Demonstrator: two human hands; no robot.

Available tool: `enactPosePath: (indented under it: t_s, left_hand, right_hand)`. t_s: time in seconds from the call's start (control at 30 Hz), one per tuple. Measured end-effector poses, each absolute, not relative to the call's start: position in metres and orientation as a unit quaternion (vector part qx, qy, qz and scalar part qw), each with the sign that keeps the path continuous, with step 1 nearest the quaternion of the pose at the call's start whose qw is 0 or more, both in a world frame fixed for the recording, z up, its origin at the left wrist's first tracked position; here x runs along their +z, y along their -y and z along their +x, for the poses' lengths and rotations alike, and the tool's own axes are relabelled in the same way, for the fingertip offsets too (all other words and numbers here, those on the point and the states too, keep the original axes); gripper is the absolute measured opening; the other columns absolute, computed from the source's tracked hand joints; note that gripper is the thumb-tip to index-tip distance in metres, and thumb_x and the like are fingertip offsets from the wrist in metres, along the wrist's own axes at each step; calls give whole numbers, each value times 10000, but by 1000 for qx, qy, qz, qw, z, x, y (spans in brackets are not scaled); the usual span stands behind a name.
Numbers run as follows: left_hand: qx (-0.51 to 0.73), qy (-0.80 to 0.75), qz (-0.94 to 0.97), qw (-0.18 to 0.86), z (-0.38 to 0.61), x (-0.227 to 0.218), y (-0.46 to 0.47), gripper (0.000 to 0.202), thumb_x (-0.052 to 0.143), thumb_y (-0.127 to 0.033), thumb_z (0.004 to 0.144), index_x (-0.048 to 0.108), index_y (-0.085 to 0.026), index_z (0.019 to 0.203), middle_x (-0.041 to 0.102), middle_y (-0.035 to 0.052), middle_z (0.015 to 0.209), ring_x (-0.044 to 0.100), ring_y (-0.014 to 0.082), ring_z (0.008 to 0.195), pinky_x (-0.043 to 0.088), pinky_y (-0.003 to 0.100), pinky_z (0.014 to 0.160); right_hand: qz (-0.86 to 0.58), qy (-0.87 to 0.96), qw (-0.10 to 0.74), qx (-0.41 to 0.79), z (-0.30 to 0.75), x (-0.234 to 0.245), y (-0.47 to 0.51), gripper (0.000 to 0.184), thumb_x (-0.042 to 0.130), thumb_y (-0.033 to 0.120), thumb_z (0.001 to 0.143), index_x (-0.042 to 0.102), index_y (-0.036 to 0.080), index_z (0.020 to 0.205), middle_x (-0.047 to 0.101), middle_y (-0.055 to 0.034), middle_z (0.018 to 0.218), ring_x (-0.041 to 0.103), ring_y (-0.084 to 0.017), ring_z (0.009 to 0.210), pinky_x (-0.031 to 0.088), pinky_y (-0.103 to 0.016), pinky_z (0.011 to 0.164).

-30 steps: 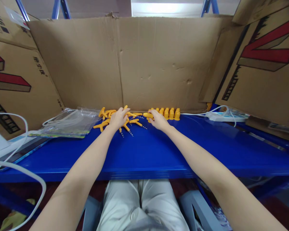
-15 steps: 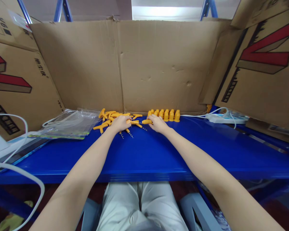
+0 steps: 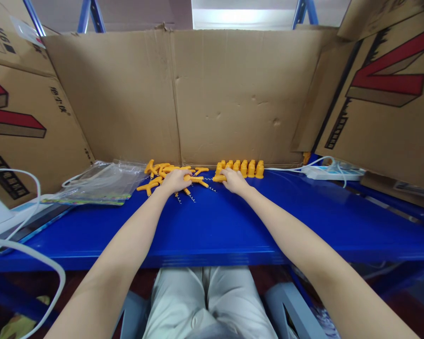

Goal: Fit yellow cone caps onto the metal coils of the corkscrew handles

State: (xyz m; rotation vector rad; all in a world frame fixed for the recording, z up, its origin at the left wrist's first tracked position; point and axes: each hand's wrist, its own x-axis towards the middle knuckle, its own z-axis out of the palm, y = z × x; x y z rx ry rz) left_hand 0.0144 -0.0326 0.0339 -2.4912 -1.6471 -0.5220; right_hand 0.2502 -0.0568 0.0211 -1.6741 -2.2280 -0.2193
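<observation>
My left hand (image 3: pixel 176 181) is closed around a yellow-orange corkscrew (image 3: pixel 197 178), whose metal spiral points right. Facing its tip, an orange plastic sleeve (image 3: pixel 219 178) lies sideways in the pinched fingers of my right hand (image 3: pixel 235 181). A small gap with the thin spiral showing separates the sleeve from the corkscrew's shaft. Around and under my left hand lies a pile of T-handled corkscrews (image 3: pixel 147 187), several with bare spirals towards me. Right behind my right hand stand upright orange sleeves (image 3: pixel 251 168) in close rows. My fingertips are partly hidden.
A blue table (image 3: pixel 212 226) carries everything. Cardboard walls (image 3: pixel 233 99) close off the back and both sides. Clear plastic bags (image 3: pixel 102 181) lie at the left, near white cables. A white power strip (image 3: pixel 334 173) sits at the right.
My right hand has shifted slightly right with the sleeve, so the gap to the corkscrew in my left hand is wider and its spiral shows. My left hand has barely moved.
</observation>
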Motion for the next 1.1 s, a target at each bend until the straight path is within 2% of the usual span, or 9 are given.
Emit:
enactPosePath:
  t_s: [0.17, 0.4, 0.7, 1.1]
  left_hand:
    - [-177, 539, -821, 61, 12, 32, 30, 385, 509, -308, 769, 685, -255, 1107, 722, 55, 1046, 629, 227, 963, 470, 316, 807]
    - [-184, 539, -820, 57, 12, 32, 30, 372, 513, -324, 766, 697, -263, 1084, 731, 49, 988, 640, 219, 916, 474, 309, 773]
    - [-185, 535, -823, 46, 12, 33, 32, 361, 529, -319, 763, 701, -257, 1074, 728, 43, 962, 635, 207, 907, 469, 294, 779]
    - [-186, 538, -821, 43, 14, 33, 33, 385, 529, -316, 753, 695, -258, 1095, 732, 50, 966, 637, 218, 909, 471, 300, 766]
  right_hand:
    - [-561, 799, 208, -59, 254, 15, 48, 308, 534, 90, 852, 620, 146, 1142, 629, -149, 1178, 579, -277, 1119, 442, -386, 915]
    - [-524, 814, 251, -29, 265, 2, 29, 293, 606, 112, 820, 642, 138, 1109, 631, -146, 1108, 614, -253, 1027, 457, -378, 913]
    - [-525, 817, 239, -15, 268, 2, 25, 332, 654, 93, 790, 657, 135, 1120, 642, -140, 1097, 620, -241, 1026, 449, -376, 953]
    - [-523, 814, 252, 13, 266, 2, 27, 300, 687, 157, 776, 671, 136, 1074, 677, -148, 1078, 644, -268, 1018, 474, -397, 931]
